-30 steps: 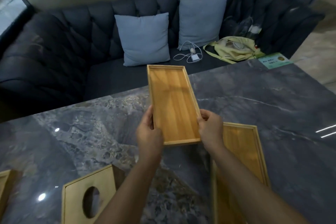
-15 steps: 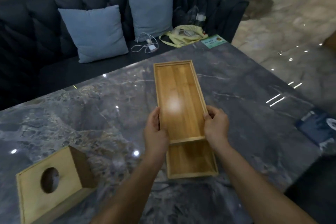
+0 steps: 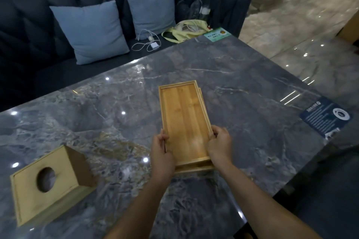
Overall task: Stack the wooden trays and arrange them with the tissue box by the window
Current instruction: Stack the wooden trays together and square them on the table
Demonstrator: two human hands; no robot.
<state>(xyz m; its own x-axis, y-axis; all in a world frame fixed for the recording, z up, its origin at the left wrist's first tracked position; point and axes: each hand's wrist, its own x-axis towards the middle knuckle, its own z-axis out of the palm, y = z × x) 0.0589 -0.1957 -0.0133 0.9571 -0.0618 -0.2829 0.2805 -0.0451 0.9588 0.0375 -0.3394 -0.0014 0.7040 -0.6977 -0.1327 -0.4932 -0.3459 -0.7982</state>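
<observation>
Trays are being stacked: the upper tray [image 3: 185, 120] sits on the lower tray [image 3: 194, 168], both hands [image 3: 162, 153] [image 3: 219, 146] gripping its sides. Squaring the edges likely comes next, then fetching the tissue box [image 3: 46, 182], left of the left hand.

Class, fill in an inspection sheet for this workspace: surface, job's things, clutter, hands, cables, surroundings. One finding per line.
Surface: glossy grey marble table, with ceiling-light reflections.
Job's things: upper wooden tray sits on the lower wooden tray, slightly offset; wooden tissue box with round hole stands apart, front left.
Clutter: green card at far edge; dark blue leaflet at right edge.
Hands: left hand and right hand grip the upper tray's long sides.
Cables: white charger and cable on the sofa.
Surroundings: dark tufted sofa, two light blue cushions, yellow bag, polished floor.
</observation>
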